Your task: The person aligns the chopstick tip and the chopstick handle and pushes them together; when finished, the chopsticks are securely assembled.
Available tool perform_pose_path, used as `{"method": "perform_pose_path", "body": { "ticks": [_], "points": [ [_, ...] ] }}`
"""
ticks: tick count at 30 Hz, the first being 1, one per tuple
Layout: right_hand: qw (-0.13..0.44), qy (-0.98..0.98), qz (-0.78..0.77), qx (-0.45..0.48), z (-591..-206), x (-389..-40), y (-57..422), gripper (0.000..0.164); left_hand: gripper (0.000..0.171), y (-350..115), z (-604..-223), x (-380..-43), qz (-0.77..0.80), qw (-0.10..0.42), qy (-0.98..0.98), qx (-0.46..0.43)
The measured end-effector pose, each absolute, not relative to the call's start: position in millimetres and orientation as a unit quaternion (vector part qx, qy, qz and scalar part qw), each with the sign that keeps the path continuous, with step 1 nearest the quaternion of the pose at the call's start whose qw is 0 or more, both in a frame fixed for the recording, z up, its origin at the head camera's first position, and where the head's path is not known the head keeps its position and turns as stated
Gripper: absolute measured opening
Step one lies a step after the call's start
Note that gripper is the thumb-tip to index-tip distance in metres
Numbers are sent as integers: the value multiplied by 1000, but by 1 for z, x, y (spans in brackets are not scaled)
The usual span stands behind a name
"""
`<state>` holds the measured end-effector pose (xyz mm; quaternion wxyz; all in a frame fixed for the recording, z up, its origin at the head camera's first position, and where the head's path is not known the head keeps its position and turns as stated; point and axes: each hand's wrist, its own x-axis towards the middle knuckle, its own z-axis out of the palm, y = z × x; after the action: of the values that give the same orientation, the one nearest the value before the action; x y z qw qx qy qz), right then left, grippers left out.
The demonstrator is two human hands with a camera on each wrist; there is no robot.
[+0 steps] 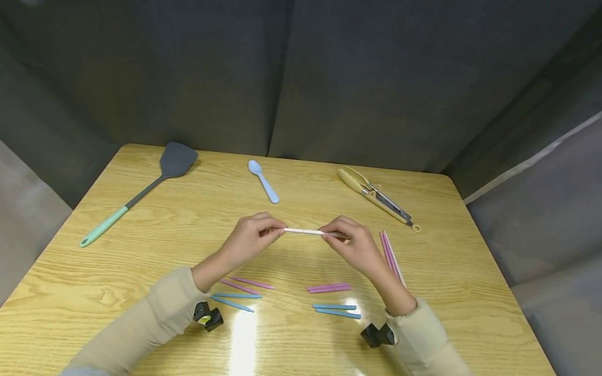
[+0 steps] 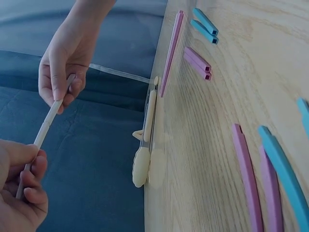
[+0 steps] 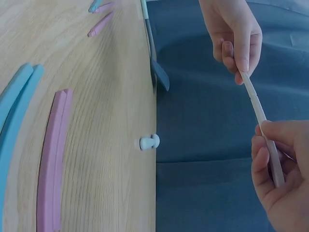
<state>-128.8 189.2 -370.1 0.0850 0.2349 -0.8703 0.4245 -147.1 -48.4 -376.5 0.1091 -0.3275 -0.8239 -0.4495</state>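
Over the middle of the table, my left hand pinches one piece of a slim white chopstick between thumb and fingers. Opposite it, my right hand pinches the other white piece. The two pieces meet end to end in one straight line, with a thin seam between the hands in the right wrist view. Both hands curl round the outer parts of the pieces, partly hiding them. Below the hands lie pink pieces and blue pieces, with similar pink and blue ones further left.
Longer pink and white sticks lie beside my right forearm. Along the back are a dark spatula with a mint handle, a light blue spoon and yellow tongs. Dark curtains stand behind the wooden table.
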Motion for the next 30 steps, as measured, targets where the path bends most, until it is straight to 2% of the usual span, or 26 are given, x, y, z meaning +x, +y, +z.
{"method": "perform_pose_path", "body": {
  "ticks": [5,14,21,30],
  "points": [
    [108,-860,432,248,-369,-126,184,9,7,-47,-378,-146,-450,117,-823,-325],
    [134,-852,435,258,-342,-107,168,8,6,-49,-376,-144,-456,134,-815,-332],
    [132,-851,439,257,-368,-118,177,10,5,-50,-376,-144,-453,152,-808,-345],
    [142,-837,449,277,-367,-119,177,9,4,-50,-375,-144,-453,181,-796,-358]
  ]
}}
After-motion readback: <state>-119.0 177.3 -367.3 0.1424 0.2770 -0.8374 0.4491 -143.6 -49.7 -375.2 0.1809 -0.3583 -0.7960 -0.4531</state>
